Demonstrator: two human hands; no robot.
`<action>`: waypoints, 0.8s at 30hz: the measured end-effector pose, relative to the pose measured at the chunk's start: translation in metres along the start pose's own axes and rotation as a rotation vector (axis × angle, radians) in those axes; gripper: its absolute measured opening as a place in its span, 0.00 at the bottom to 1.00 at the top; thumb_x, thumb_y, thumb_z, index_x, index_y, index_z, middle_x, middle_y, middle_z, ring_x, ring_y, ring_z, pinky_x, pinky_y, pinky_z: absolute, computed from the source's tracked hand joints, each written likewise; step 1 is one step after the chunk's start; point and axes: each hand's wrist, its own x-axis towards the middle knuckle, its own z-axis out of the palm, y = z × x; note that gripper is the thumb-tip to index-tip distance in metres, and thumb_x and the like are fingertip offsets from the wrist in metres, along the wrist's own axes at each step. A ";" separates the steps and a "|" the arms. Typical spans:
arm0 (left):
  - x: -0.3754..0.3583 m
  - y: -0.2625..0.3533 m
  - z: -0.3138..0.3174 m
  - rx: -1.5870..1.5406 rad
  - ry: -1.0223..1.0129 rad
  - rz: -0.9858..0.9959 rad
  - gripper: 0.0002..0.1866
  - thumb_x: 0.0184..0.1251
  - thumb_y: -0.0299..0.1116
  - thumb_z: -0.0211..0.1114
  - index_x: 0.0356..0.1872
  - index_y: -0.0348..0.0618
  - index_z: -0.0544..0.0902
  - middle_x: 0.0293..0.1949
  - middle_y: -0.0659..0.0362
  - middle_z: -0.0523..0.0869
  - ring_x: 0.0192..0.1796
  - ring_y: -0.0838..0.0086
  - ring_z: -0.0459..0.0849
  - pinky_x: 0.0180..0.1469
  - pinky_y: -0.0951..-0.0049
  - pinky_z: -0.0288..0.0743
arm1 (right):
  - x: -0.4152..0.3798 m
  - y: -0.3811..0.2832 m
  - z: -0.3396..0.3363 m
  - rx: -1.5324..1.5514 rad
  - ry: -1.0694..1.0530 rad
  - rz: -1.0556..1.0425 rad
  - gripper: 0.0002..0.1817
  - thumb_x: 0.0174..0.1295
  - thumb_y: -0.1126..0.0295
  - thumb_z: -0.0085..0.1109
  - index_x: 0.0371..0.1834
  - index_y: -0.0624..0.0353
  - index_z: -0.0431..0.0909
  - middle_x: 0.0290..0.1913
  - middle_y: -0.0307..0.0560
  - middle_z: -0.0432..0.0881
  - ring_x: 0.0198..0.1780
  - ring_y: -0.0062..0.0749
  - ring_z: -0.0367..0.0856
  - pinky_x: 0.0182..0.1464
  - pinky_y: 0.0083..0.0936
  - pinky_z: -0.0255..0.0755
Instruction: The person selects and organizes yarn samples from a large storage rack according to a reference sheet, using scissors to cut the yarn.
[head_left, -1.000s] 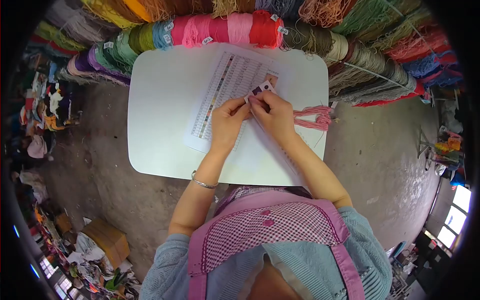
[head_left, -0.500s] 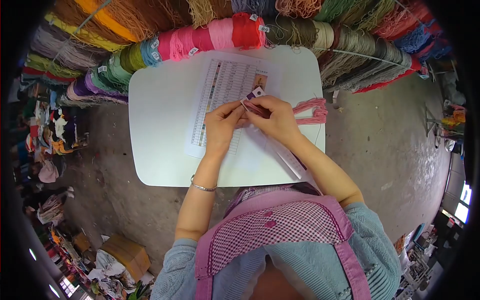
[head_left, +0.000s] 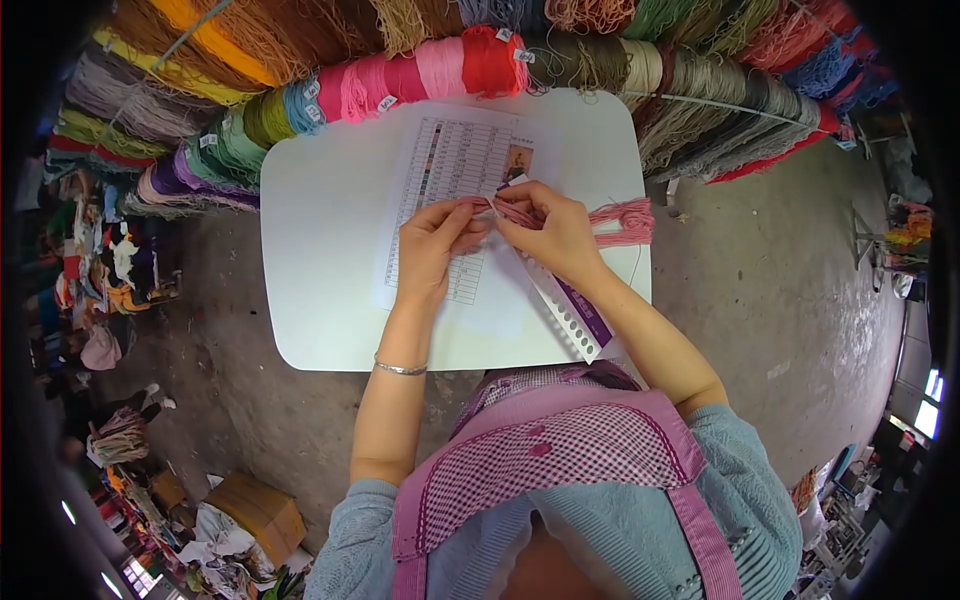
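Above the white table (head_left: 325,330), both my hands work close together on a hank of pink thread (head_left: 628,222). My left hand (head_left: 428,245) pinches the thread between thumb and fingers. My right hand (head_left: 552,232) is closed at the upper end of a long purple-and-white card with a row of punched holes (head_left: 565,312), with thread running through its grip. Between the hands the thread meets the card's edge; whether it passes through a hole is hard to tell. The looped end of the hank lies right of my right hand.
Under my hands lies a printed chart (head_left: 465,150) with colour swatches and a small picture (head_left: 518,160). Bundles of coloured thread (head_left: 400,80) hang along the table's far edge. A cardboard box (head_left: 255,510) sits on the floor at lower left.
My left hand has drawn slightly left, and pink thread now shows between my hands. The card has turned, so its punched holes and purple side face up.
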 end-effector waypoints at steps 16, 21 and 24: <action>-0.013 0.019 -0.015 -0.334 -0.356 -0.087 0.22 0.64 0.32 0.46 0.55 0.29 0.74 0.30 0.50 0.83 0.31 0.74 0.79 0.39 0.75 0.73 | 0.000 0.007 0.004 0.141 0.100 -0.013 0.15 0.53 0.70 0.65 0.42 0.66 0.82 0.35 0.49 0.83 0.36 0.23 0.81 0.39 0.19 0.73; -0.022 0.024 0.016 0.118 -0.316 -0.166 0.20 0.61 0.24 0.53 0.55 0.37 0.76 0.28 0.56 0.83 0.25 0.80 0.79 0.30 0.79 0.76 | 0.001 -0.007 0.001 -0.123 0.067 -0.029 0.16 0.50 0.72 0.68 0.42 0.67 0.78 0.30 0.45 0.81 0.29 0.21 0.78 0.32 0.20 0.72; -0.008 -0.002 0.014 0.410 -0.297 -0.036 0.16 0.58 0.20 0.55 0.48 0.36 0.79 0.27 0.58 0.82 0.26 0.81 0.79 0.30 0.80 0.75 | 0.000 -0.010 0.000 -0.202 0.065 0.006 0.20 0.47 0.69 0.69 0.40 0.66 0.74 0.27 0.48 0.78 0.28 0.35 0.81 0.30 0.30 0.72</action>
